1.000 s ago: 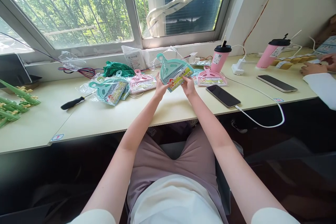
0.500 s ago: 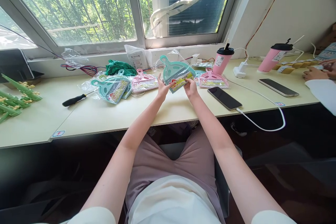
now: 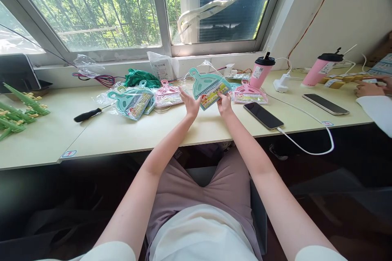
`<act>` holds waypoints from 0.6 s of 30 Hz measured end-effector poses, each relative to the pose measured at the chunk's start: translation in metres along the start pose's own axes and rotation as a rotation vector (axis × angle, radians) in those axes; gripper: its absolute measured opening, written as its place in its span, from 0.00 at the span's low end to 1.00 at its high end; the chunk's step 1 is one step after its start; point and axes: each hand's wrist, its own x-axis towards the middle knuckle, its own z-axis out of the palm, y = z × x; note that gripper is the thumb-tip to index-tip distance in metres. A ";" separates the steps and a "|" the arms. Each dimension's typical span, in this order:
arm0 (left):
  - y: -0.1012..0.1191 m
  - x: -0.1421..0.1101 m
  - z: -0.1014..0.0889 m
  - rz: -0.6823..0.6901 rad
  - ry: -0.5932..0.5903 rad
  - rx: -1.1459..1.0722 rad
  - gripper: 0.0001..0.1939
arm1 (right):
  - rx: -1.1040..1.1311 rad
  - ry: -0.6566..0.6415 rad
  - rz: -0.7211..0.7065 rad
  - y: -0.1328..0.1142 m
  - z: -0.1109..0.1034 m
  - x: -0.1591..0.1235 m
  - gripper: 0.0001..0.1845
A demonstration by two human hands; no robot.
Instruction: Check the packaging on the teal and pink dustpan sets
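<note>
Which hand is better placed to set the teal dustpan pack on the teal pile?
Probably the left hand: it is on the side nearer the teal pile. The right hand pinches the pack at its lower right corner, beside the pink set.

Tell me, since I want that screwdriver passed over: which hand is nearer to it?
Left. The left hand is at the teal dustpan set, with the black-handled screwdriver far off to its left on the desk. The right hand holds the set's other edge, farther away.
</note>
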 end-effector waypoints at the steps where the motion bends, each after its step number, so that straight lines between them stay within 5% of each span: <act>1: 0.003 0.000 -0.003 0.057 0.041 0.126 0.58 | -0.016 0.000 -0.007 0.001 0.000 0.000 0.15; 6: 0.009 -0.002 -0.009 0.345 -0.136 0.501 0.38 | -0.098 -0.084 -0.053 0.004 0.002 -0.004 0.13; 9: 0.004 -0.002 -0.005 0.378 -0.229 0.572 0.30 | -0.140 -0.145 -0.066 0.005 0.004 -0.007 0.11; 18: 0.000 -0.004 0.004 0.284 -0.320 0.048 0.23 | -0.183 -0.181 -0.069 0.010 0.010 -0.018 0.14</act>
